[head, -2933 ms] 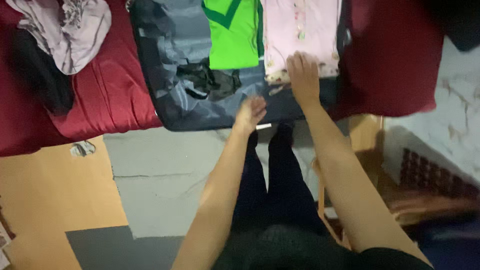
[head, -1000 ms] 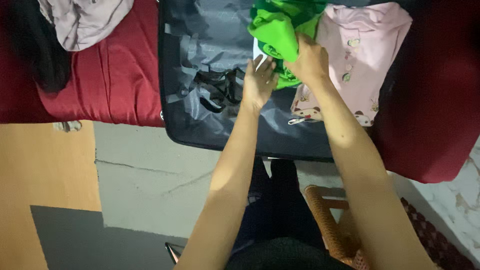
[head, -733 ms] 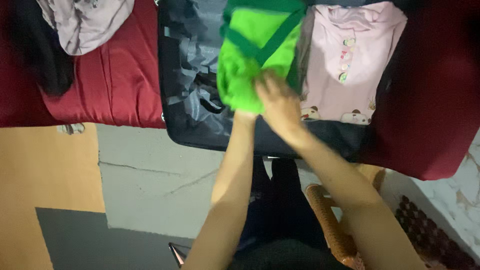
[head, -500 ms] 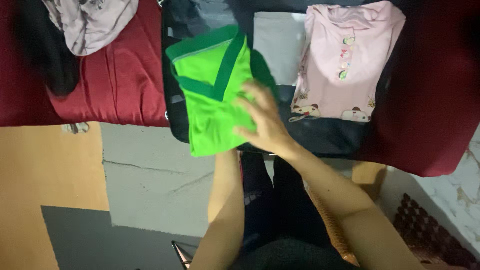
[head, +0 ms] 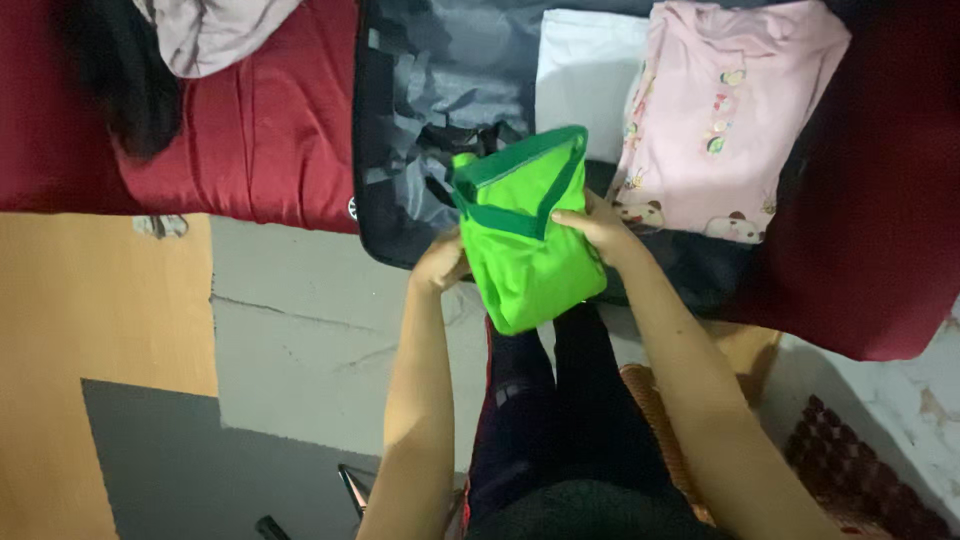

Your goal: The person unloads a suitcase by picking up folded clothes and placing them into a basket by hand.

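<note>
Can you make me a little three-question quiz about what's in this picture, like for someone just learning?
1. True or false: both hands hold the green shirt.
2. Which folded thing lies right beside the pink top in the dark suitcase? A) a white cloth B) a yellow towel C) a blue hat
3. What colour is the bed cover under the suitcase?

Key:
1. True: the left hand grips its left edge, the right hand its right edge.
2. A, the white cloth.
3. Dark red.
</note>
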